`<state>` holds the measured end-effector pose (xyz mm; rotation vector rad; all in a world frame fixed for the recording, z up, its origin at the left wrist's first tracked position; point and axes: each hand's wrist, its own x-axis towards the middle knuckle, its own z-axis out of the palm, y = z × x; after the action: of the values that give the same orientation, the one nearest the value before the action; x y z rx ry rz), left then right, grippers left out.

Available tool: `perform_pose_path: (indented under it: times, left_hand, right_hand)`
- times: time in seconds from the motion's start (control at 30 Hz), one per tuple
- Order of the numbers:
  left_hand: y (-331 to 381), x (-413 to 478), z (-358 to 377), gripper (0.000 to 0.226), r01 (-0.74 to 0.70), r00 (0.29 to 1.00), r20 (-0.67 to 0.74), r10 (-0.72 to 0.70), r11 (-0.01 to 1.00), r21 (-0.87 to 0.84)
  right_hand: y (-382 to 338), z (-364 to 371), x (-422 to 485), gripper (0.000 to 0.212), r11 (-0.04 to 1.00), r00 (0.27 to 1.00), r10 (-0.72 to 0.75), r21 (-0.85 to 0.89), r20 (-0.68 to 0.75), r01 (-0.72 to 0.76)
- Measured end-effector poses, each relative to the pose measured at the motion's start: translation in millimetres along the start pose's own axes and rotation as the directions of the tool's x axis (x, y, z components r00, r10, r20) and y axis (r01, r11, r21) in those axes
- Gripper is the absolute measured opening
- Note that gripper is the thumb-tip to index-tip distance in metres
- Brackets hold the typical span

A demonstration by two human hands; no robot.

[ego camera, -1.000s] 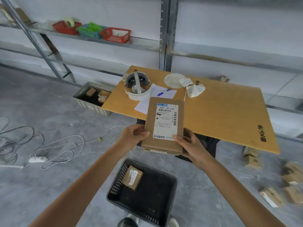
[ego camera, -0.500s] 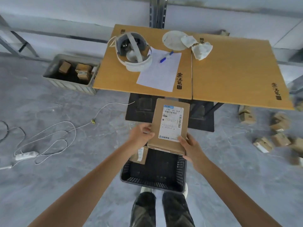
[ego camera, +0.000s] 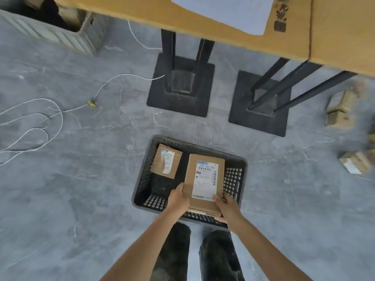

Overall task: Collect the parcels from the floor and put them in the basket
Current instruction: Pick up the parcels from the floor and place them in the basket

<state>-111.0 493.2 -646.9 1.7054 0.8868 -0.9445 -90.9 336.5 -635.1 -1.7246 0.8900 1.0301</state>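
Head view, looking down. Both hands clamp one box (ego camera: 205, 180): left hand (ego camera: 178, 198) on its near-left edge, right hand (ego camera: 226, 203) on its near-right corner, thumb on top. The box, label up, is over the right half of the black basket (ego camera: 242, 162), which sits on the floor (ego camera: 81, 179); whether it rests on the basket's bottom or hangs just above it cannot be told. A smaller box (ego camera: 166, 161) lies inside at the far-left corner, apart from the held one. More parcels (ego camera: 341, 110) lie on the floor at right, well apart from the basket.

Risks (judged): if released high, the box could tip on edge or strike the near rim, since its near end overlaps that wall. Fingers under the box may get pinched against the mesh. Basket space is tight w/ several parcels left, so a skewed drop wastes room.

Writing: label on held box reads approx. "530 05 069", w/ barcodes; rest too small. Smaller box's label is illegible. Dark characters are stamped on the table (ego camera: 334, 29) edge, unreadable.
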Motion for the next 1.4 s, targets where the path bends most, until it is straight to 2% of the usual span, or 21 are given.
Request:
perform_pose_path:
  times: [0.1, 0.17, 0.27, 0.37, 0.43, 0.53, 0.6, 0.63, 0.7, 0.77, 0.97, 1.0, 1.07, 1.17, 1.23, 1.27, 1.3, 1.33, 1.37, 1.4]
  left_hand:
    - [-32.9, 77.1, 22.9, 0.045, 0.095, 0.984, -0.134, -0.118, 0.982, -0.166]
    - [-53.6, 129.1, 37.6, 0.036, 0.197, 0.946, -0.192, -0.262, 0.933, -0.302]
    - [-85.3, 202.4, 60.8, 0.043, 0.366, 0.884, -0.092, -0.459, 0.800, -0.476]
    - [-112.7, 257.1, 76.9, 0.044, 0.380, 0.840, -0.031, -0.541, 0.629, -0.679]
    - [-124.0, 288.0, 84.5, 0.048, 0.329, 0.844, -0.044, -0.534, 0.580, -0.745]
    - [-131.7, 323.4, 92.3, 0.063, 0.240, 0.858, -0.086, -0.506, 0.544, -0.804]
    - [-133.9, 336.6, 89.0, 0.055, 0.191, 0.869, -0.092, -0.486, 0.500, -0.845]
    - [-135.6, 340.8, 86.2, 0.049, 0.181, 0.874, -0.098, -0.476, 0.506, -0.843]
    - [-140.6, 345.6, 81.6, 0.041, 0.190, 0.878, -0.132, -0.460, 0.590, -0.785]
    - [-143.7, 346.3, 77.8, 0.037, 0.223, 0.876, -0.145, -0.459, 0.654, -0.723]
    - [-133.7, 345.9, 72.0, 0.048, 0.329, 0.901, 0.063, -0.429, 0.582, -0.744]
    - [-131.9, 345.5, 72.3, 0.048, 0.340, 0.896, 0.087, -0.436, 0.546, -0.766]
    - [-127.5, 344.9, 72.6, 0.048, 0.332, 0.897, 0.157, -0.413, 0.394, -0.857]
    - [-121.6, 344.7, 72.9, 0.043, 0.276, 0.911, 0.197, -0.362, 0.182, -0.944]
    - [-120.1, 345.9, 74.2, 0.044, 0.260, 0.904, 0.191, -0.381, 0.138, -0.956]
    - [-118.6, 345.4, 74.5, 0.044, 0.271, 0.895, 0.188, -0.404, 0.159, -0.949]
    - [-117.2, 343.9, 74.4, 0.044, 0.296, 0.881, 0.185, -0.437, 0.203, -0.933]
    - [-115.5, 340.2, 74.0, 0.044, 0.325, 0.866, 0.185, -0.464, 0.242, -0.914]
    - [-114.1, 335.8, 73.2, 0.043, 0.350, 0.857, 0.182, -0.482, 0.285, -0.892]
    - [-112.4, 329.8, 72.1, 0.043, 0.366, 0.854, 0.175, -0.489, 0.328, -0.871]
  right_hand:
    - [19.3, 24.8, 79.0, 0.044, 0.999, 0.999, 0.027, 0.041, -0.019, -0.027]
    - [31.2, 42.0, 130.1, 0.043, 0.994, 0.997, 0.071, 0.081, -0.032, -0.068]
    - [48.8, 63.2, 202.5, 0.044, 0.994, 0.992, 0.110, 0.024, -0.066, -0.109]
    - [67.4, 77.5, 260.0, 0.044, 0.988, 0.985, 0.150, 0.047, -0.087, -0.146]
    - [78.6, 85.2, 292.0, 0.050, 0.984, 0.981, 0.157, 0.106, -0.112, -0.145]
    - [87.7, 93.8, 326.5, 0.051, 0.993, 0.985, 0.082, 0.092, -0.149, -0.068]
    - [92.4, 98.5, 343.6, 0.053, 0.999, 0.992, 0.013, 0.037, -0.128, -0.009]
    - [95.3, 100.3, 350.4, 0.055, 0.999, 0.994, -0.021, -0.035, -0.109, 0.018]
    - [100.9, 102.8, 359.4, 0.053, 0.979, 0.996, -0.073, -0.196, -0.059, 0.060]
    - [103.4, 102.6, 363.4, 0.048, 0.962, 0.996, -0.084, -0.261, -0.003, 0.080]
    - [85.8, 87.1, 371.6, 0.062, 0.904, 0.989, 0.015, -0.425, 0.147, 0.049]
    - [82.4, 85.4, 372.7, 0.063, 0.908, 0.984, 0.047, -0.418, 0.170, 0.029]
    - [77.4, 84.3, 375.0, 0.064, 0.943, 0.968, 0.112, -0.332, 0.225, -0.031]
    - [74.2, 83.7, 373.1, 0.073, 0.982, 0.934, 0.187, -0.087, 0.304, -0.168]
    - [75.7, 82.4, 372.6, 0.081, 0.975, 0.928, 0.198, 0.035, 0.316, -0.220]
    - [75.7, 82.8, 371.5, 0.084, 0.973, 0.926, 0.198, 0.053, 0.321, -0.226]
    - [75.5, 83.9, 369.9, 0.084, 0.976, 0.928, 0.199, 0.019, 0.316, -0.216]
    - [76.9, 84.7, 368.4, 0.082, 0.979, 0.939, 0.199, -0.085, 0.281, -0.183]
    - [78.9, 84.4, 366.3, 0.080, 0.955, 0.961, 0.190, -0.265, 0.202, -0.133]
    - [80.6, 82.5, 361.9, 0.079, 0.884, 0.983, 0.145, -0.461, 0.116, -0.076]
